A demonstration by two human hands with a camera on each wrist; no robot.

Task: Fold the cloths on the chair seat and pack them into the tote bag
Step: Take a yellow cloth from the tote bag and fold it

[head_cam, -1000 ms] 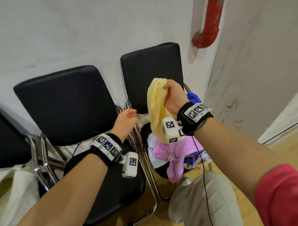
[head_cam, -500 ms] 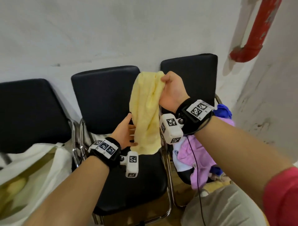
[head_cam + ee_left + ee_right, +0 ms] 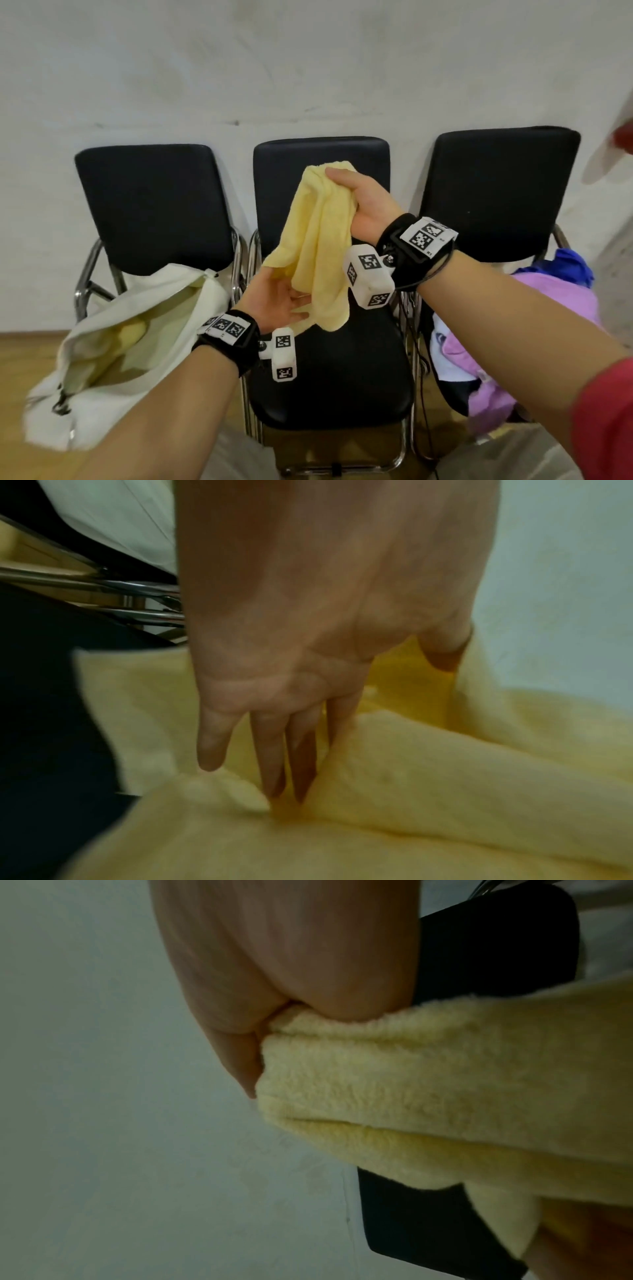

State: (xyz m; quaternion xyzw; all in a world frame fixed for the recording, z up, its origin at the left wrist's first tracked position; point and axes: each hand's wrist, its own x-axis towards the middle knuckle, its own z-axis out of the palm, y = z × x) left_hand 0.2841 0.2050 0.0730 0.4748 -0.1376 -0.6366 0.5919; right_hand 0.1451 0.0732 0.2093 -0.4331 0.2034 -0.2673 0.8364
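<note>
Three black chairs stand in a row against a pale, scuffed wall, with wooden floor showing at the lower left of the frame. Over the middle chair [image 3: 329, 370] the right hand [image 3: 359, 202] is raised at centre frame, its fingers and thumb curled tight round the bunched top of a yellow cloth [image 3: 318, 246]. From the right wrist view the cloth's fluffy folds bulge out of that fist. It hangs down from the grip, above the seat and clear of it.

Lower and a little left, the left hand [image 3: 274, 298] is palm up with fingers straight and relaxed, slid under the cloth's lower part. In the left wrist view the fingertips [image 3: 274, 777] push into a crease of the fabric; nothing is clenched there.

On the left chair [image 3: 150, 205] a white tote bag [image 3: 113, 387] slumps over the seat at the lower left of the frame, its mouth gaping toward the camera. Something pale yellow lies inside; I cannot tell what it is.

On the right chair [image 3: 500, 192], at the right edge of the frame, sits a loose heap of cloths [image 3: 561, 305]: lilac on top, a blue one behind, some white below. It is partly hidden by the right forearm.

Both wrists carry black bands with white marker cubes.
</note>
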